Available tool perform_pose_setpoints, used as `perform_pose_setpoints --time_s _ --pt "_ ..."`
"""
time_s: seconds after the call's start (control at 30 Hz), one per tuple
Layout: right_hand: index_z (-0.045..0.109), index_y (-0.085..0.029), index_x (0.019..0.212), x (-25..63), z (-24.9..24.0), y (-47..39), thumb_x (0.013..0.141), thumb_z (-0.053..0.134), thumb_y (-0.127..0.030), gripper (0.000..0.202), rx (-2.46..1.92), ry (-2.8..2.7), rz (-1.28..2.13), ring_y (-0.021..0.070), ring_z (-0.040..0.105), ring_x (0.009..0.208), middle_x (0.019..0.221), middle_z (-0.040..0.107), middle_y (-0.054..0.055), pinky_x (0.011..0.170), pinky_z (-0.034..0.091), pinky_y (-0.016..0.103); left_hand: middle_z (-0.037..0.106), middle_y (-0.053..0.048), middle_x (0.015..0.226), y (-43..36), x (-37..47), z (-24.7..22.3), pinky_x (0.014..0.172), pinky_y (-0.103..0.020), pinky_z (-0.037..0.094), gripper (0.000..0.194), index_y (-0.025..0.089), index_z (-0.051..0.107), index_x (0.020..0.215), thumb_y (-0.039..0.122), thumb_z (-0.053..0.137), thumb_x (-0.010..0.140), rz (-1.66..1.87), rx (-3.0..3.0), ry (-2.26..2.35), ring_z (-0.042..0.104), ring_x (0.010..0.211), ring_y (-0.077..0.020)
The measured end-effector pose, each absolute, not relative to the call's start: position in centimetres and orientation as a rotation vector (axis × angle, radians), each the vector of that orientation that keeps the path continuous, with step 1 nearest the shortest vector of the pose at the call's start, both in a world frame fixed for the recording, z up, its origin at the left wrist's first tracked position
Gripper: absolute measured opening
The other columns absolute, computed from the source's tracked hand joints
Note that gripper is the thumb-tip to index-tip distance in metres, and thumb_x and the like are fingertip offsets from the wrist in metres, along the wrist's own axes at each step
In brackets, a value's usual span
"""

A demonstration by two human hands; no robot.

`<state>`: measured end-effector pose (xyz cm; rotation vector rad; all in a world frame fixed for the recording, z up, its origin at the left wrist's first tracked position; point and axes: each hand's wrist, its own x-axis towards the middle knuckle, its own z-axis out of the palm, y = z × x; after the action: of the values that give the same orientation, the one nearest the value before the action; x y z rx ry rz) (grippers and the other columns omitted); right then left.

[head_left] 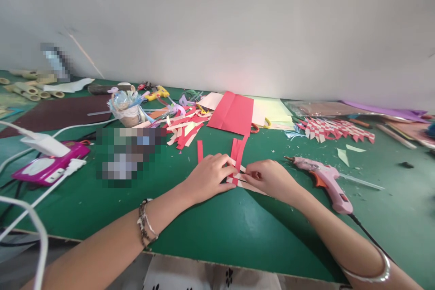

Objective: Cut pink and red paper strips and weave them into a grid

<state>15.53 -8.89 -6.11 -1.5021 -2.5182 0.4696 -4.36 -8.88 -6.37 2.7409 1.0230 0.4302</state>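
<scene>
Red and pale pink paper strips (239,154) cross over and under one another in a small weave on the green table. My left hand (211,176) holds the weave's left side, its fingers curled and thumb along the lower strip. From the other side, my right hand (272,179) pinches the pale strips, fingertips close to the crossing. Part of the weave is hidden under the fingers. A loose red strip (200,150) lies just beyond my left hand. Farther back is a folded sheet of red paper (233,113).
To the right lies a pink hot glue gun (324,179) with its cord. A woven red-and-white paper piece (335,129) is behind it. Cut strips (186,127) are heaped back left. A magenta power strip (50,163) with white cables stands at left.
</scene>
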Motion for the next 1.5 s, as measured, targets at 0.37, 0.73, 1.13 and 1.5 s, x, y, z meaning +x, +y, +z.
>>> perform_pose_setpoints --time_s 0.37,0.73,1.13,1.5 --pt "0.060 -0.019 0.081 15.0 -6.3 -8.8 0.081 0.052 -0.027 0.012 -1.666 -2.418 0.216 0.0152 0.054 0.075 0.082 0.059 0.004 0.057 0.034 0.023 0.058 -0.004 0.098 -8.7 -4.1 -6.8 0.075 -0.030 0.040 0.017 0.018 0.062 0.094 0.024 0.049 0.086 0.361 2.810 0.906 0.054 0.092 -0.0182" --pt "0.056 -0.017 0.074 14.4 -6.5 -8.9 0.083 0.049 -0.023 0.013 -1.744 -2.391 0.258 0.0156 0.053 0.077 0.084 0.057 0.003 0.058 0.035 0.024 0.058 -0.004 0.099 -8.9 -4.1 -6.6 0.077 -0.033 0.040 0.017 0.018 0.060 0.098 0.025 0.051 0.085 0.367 2.860 0.936 0.053 0.092 -0.0190" --pt "0.057 -0.017 0.078 14.2 -6.9 -8.9 0.085 0.047 -0.021 0.013 -1.711 -2.452 0.190 0.0165 0.054 0.082 0.086 0.058 0.004 0.064 0.038 0.025 0.055 -0.007 0.106 -8.9 -4.0 -7.2 0.086 -0.038 0.039 0.024 0.020 0.058 0.105 0.031 0.047 0.087 0.370 2.908 1.003 0.049 0.102 -0.0213" --pt "0.054 -0.015 0.096 14.3 -5.4 -10.0 0.084 0.047 -0.018 0.014 -1.822 -2.540 0.220 0.0195 0.058 0.080 0.092 0.058 0.008 0.060 0.037 0.026 0.058 -0.004 0.104 -9.0 -3.7 -7.1 0.083 -0.036 0.040 0.020 0.021 0.061 0.098 0.029 0.048 0.085 0.401 2.805 1.043 0.053 0.095 -0.0195"
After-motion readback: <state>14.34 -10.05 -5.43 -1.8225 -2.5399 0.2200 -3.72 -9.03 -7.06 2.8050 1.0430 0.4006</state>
